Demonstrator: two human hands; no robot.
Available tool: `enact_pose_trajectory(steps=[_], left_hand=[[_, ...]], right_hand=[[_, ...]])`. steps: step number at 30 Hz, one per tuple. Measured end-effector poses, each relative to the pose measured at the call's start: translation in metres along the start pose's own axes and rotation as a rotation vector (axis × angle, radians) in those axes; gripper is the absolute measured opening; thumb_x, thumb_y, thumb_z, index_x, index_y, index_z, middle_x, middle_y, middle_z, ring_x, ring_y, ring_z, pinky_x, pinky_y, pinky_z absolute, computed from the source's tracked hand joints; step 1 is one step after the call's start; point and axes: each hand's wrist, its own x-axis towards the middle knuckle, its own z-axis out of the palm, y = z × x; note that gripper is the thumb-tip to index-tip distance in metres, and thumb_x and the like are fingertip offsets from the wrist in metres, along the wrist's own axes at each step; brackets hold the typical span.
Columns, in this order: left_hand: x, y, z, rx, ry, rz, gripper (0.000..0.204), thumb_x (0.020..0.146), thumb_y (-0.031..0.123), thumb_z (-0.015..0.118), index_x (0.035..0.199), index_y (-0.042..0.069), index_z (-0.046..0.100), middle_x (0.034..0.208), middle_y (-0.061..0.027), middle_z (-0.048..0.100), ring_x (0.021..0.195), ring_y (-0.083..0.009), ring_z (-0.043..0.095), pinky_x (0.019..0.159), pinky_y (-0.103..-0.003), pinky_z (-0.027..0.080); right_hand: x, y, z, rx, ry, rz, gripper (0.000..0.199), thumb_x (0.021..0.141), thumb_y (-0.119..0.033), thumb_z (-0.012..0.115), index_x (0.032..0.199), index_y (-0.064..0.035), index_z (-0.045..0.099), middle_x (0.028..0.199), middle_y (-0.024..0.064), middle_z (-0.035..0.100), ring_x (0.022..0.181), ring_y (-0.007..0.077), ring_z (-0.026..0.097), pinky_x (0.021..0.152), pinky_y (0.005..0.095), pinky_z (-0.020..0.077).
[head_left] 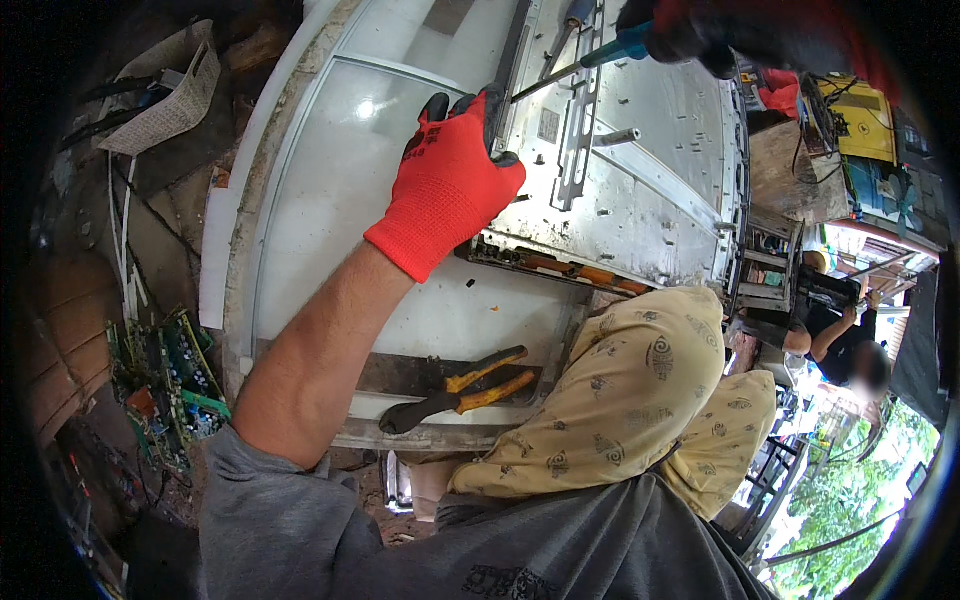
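Now the left hand (450, 180) in a red glove grips the left edge of the metal back panel (640, 190) — fingers closed over its rim. The right hand (700, 35), at the panel's far edge, holds a blue-handled screwdriver (590, 58) — closed grip. Orange-handled pliers (465, 388) lie near the table's (300, 200) front edge.

Red glove (447, 183), yellow-handled pliers (460, 390)

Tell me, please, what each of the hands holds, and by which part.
The right hand holds a screwdriver by its blue handle. The left hand grips the edge of the metal back panel.
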Motion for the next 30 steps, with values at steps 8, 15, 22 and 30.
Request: enact_pose_trajectory(steps=[8,15,22,30], left_hand=[[0.002,-0.004,0.002,0.045,0.07,0.098,0.064,0.082,0.027,0.07,0.141,0.006,0.058,0.113,-0.0227,0.07,0.107,-0.0403,0.066,0.095,-0.046,0.053],[0.002,-0.005,0.004,0.035,0.131,0.135,0.061,0.081,0.026,0.072,0.137,0.005,0.061,0.109,-0.0235,0.069,0.103,-0.0403,0.066,0.092,-0.045,0.054],[0.002,0.001,0.0,0.029,0.06,0.083,0.055,0.081,0.029,0.069,0.129,0.002,0.062,0.109,-0.0223,0.072,0.11,-0.0406,0.064,0.098,-0.047,0.053],[0.001,0.001,0.001,0.008,0.061,0.102,0.053,0.081,0.027,0.069,0.128,0.004,0.063,0.11,-0.0213,0.072,0.108,-0.0401,0.065,0.097,-0.048,0.052]], right_hand=[[0.001,-0.006,-0.002,-0.013,0.008,-0.004,0.024,0.087,-0.022,0.063,0.099,-0.0026,0.07,0.091,0.0166,0.068,0.088,0.0306,0.068,0.077,0.0425,0.0548],[0.0,-0.005,-0.006,-0.016,0.026,-0.007,0.024,0.087,-0.022,0.063,0.099,-0.0025,0.071,0.093,0.0171,0.069,0.089,0.0315,0.069,0.078,0.0432,0.055],[-0.005,-0.01,-0.01,-0.028,0.047,-0.021,0.025,0.086,-0.021,0.062,0.099,-0.0024,0.071,0.095,0.0177,0.07,0.091,0.0324,0.069,0.079,0.0439,0.0551],[-0.008,-0.011,-0.013,-0.027,0.064,-0.027,0.025,0.085,-0.021,0.062,0.1,-0.0022,0.071,0.097,0.0183,0.07,0.093,0.0334,0.07,0.08,0.0446,0.0553]])
